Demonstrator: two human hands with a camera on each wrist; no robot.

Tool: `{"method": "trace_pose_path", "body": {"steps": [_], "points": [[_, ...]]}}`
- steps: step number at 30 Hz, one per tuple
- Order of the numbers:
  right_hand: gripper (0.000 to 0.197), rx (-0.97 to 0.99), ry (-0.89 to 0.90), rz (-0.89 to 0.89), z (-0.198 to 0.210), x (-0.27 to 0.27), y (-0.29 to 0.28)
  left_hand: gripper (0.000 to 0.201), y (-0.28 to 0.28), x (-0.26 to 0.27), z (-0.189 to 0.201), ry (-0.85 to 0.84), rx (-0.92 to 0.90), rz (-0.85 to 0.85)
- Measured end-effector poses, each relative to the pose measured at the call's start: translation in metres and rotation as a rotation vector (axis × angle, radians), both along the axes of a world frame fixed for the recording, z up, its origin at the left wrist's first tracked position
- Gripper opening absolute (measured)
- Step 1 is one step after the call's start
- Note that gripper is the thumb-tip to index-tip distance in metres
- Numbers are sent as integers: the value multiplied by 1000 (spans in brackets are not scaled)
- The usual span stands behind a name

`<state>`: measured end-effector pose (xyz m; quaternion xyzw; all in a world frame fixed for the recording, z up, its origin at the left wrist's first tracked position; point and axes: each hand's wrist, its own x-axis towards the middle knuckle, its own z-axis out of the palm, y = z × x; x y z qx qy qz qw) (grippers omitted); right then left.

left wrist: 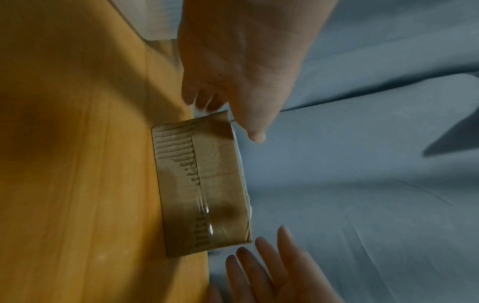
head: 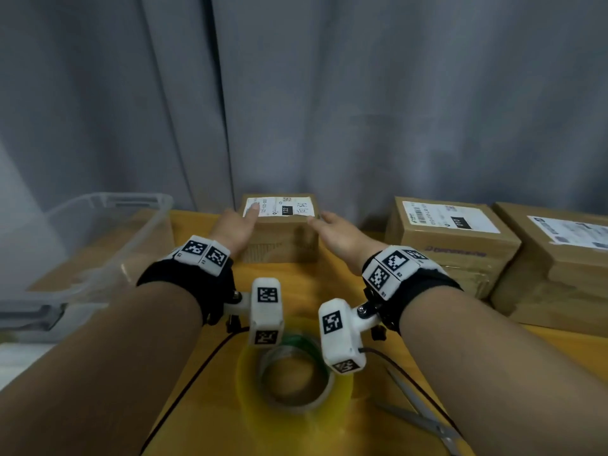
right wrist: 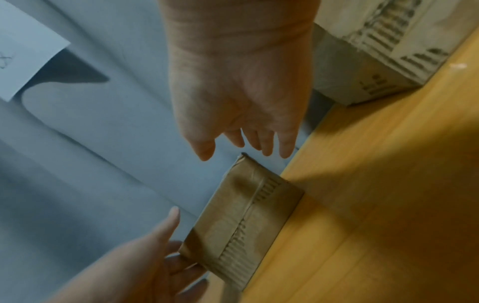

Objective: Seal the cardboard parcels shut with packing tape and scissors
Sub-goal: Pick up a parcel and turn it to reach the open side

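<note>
A small cardboard parcel point(head: 279, 238) with a white label on top stands at the table's far edge, against the curtain. Clear tape runs along its near side seam point(left wrist: 204, 205). My left hand point(head: 238, 227) is at the parcel's left end, its straight fingers point(right wrist: 181, 256) against that side and its thumb point(head: 255, 209) stretched over the label. My right hand point(head: 335, 233) is spread just off the parcel's right top corner point(right wrist: 243, 157), a small gap from it. A yellowish roll of packing tape point(head: 296, 376) lies near me. Scissors point(head: 424, 419) lie to its right.
Two bigger labelled parcels point(head: 450, 245) point(head: 559, 264) stand at the right of the yellow wooden table point(head: 296, 281). A clear plastic bin point(head: 92, 251) sits at the left. A grey curtain point(head: 362, 110) hangs right behind the table.
</note>
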<state>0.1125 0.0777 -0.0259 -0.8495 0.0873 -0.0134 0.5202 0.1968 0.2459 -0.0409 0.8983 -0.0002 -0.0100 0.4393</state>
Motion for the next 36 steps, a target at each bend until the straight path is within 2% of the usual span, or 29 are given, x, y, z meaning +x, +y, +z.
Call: {"method": "trace_pose_path", "body": {"steps": [3,5,8,11,13,15,17,21,24,27,29,31,33,36], "points": [[53,103,13,-81,-5,1,-7,51,1,0,-6,-10,-78,-28],[58,175,32,-160,-8,-1,-19,39,0,-5,-10,28,-213,-47],[45,220,57,-148,-9,-21,-27,28,-6,-25,-9,72,-352,-102],[47,141,-24,-210,-12,-48,-35,15,-12,-51,-1,-21,-468,-135],[52,219,-64,-249,-8,-67,-40,7,-15,-72,10,-108,-540,-141],[49,340,-114,-257,0,-87,-42,15,-21,-97,26,-146,-574,-158],[48,358,-181,-223,9,-112,-41,40,-26,-127,41,-118,-519,-184],[48,233,-296,-163,16,-164,-34,97,-32,-181,50,48,-529,-267],[54,132,-340,-122,6,-202,-37,132,-41,-214,50,242,-661,-181],[48,28,-377,-85,2,-240,-37,138,-51,-240,42,280,-853,-80],[44,-12,-384,-52,-1,-259,-39,132,-55,-255,35,189,-841,37],[41,-48,-358,-25,-4,-273,-41,116,-57,-267,28,71,-781,134],[43,-158,-217,-19,-10,-280,-44,105,-56,-277,22,-20,-727,140],[64,-373,154,43,-30,-279,-49,88,-53,-282,15,-151,-685,95]]}}
